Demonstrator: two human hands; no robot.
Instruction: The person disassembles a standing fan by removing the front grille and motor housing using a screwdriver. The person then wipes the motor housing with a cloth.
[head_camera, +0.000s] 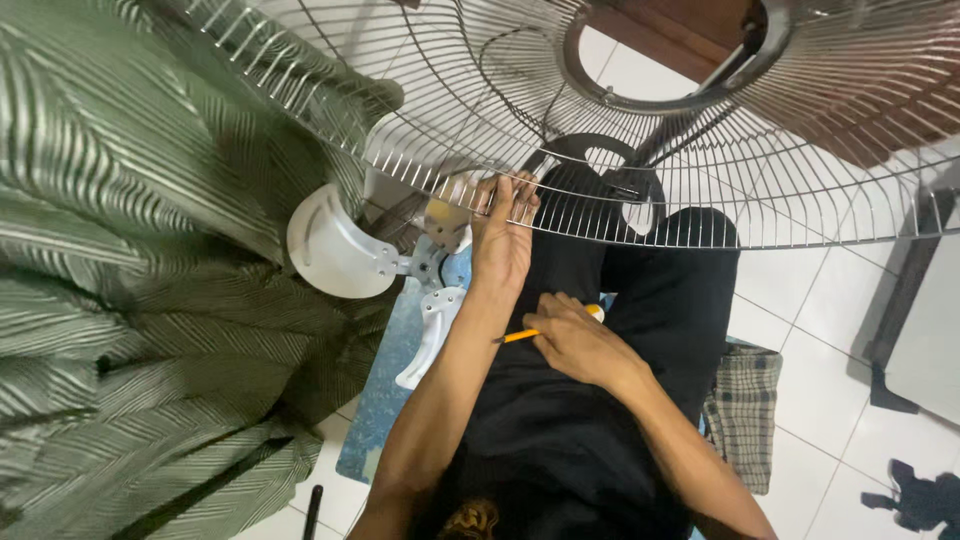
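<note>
The left hand (500, 245) reached forward and gripped the lower rim of the wire fan guard (640, 150), fingers curled over the rim wires. The guard stood tilted above the person's lap, its rim running left to right just ahead of both hands and its centre ring (660, 60) farther off, up and to the right. The right hand (580, 345) rested on the lap in black trousers, closed around a screwdriver with a yellow handle (525, 335) whose long axis lay crosswise, tip pointing left. The left hand was thus the one on the guard; the right sat short of it. White fan blades (335, 250) lay beside the left forearm, against green striped fabric (120, 250).
</note>
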